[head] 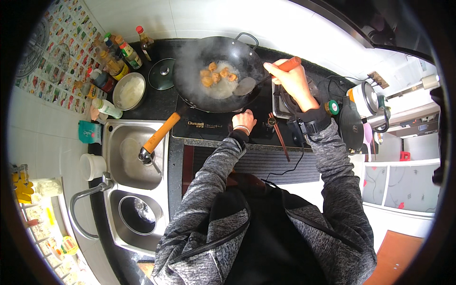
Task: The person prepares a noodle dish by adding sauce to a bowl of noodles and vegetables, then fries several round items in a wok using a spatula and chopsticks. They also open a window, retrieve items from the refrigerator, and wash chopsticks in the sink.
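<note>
My right hand (292, 81) grips the wooden handle of a wok spatula (244, 86). The spatula's metal blade dips inside the right side of a black wok (190, 83). Several browned pieces of food (215, 76) sit in bubbling, pale liquid at the wok's middle, and steam rises over its left side. Just below the wok's near rim, my left hand (244, 120) rests with curled fingers at the front of the gas cooktop (206, 124). Whatever lies under those fingers is hidden. The wok's long wooden handle (162, 131) sticks out over the sink.
A pair of chopsticks (280, 139) lies beside a cooktop knob (272, 122). Left of the wok are a glass lid (156, 80), a metal bowl (129, 91) and several sauce bottles (128, 53). The double sink (165, 171) is nearer. A white electric pot (361, 98) stands right.
</note>
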Tool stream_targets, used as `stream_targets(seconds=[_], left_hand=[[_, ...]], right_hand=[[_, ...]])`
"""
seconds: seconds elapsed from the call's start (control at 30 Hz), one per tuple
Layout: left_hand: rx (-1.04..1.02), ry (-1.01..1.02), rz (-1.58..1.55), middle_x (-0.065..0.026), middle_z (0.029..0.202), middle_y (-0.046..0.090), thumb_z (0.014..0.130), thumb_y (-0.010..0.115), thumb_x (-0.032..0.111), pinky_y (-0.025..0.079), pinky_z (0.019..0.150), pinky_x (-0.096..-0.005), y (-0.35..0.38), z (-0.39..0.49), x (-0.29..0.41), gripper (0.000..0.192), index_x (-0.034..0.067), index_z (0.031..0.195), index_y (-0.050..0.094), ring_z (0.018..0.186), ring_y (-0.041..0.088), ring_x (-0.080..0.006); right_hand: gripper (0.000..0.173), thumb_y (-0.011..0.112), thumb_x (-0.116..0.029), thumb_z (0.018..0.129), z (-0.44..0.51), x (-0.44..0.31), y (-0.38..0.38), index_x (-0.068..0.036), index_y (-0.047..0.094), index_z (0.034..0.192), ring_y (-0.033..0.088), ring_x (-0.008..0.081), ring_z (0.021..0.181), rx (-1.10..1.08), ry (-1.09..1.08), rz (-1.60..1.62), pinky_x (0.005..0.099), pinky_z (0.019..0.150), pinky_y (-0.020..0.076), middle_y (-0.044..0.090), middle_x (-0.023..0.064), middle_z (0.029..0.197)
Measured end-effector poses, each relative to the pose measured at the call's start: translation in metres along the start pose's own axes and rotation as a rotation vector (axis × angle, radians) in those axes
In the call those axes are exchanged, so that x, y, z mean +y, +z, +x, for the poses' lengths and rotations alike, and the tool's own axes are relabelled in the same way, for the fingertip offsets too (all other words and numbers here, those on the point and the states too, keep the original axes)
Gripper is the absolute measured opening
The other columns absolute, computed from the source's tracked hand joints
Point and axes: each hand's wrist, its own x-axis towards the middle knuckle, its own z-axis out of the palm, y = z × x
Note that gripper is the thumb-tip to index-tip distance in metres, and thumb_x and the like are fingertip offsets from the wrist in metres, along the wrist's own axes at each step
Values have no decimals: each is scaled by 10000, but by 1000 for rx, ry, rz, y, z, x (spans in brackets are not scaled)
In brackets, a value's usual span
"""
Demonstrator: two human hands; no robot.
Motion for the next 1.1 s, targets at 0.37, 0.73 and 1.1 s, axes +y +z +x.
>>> stream_targets(seconds=[0.37, 0.73, 1.1], left_hand=[[-274, -230, -65, -158, 891, 705, 625, 691, 746, 542, 706, -386, -46, -37, -17, 1250, 15, 1496, 171, 806, 699, -303], [29, -49, -279, -153, 1229, 552, 699, 795, 237, 533, 831, -422, -11, -46, -39, 773, 111, 1372, 436, 1022, 620, -347], [41, 331, -22, -118, 993, 590, 740, 730, 154, 518, 821, -397, 12, -4, -20, 406, 106, 1126, 611, 1003, 588, -314]], right_hand=[[257, 789, -269, 786, -4, 36, -4, -25, 707, 796, 565, 65, 552, 13, -7, 192, 237, 515, 440, 596, -7, 590], [193, 790, -207, 776, 8, 60, 28, -34, 714, 813, 613, 83, 630, 138, -94, 244, 239, 582, 486, 670, 22, 685], [189, 797, -180, 762, 10, 64, 38, -33, 711, 844, 639, 95, 702, 124, -142, 164, 252, 658, 508, 700, 43, 754]])
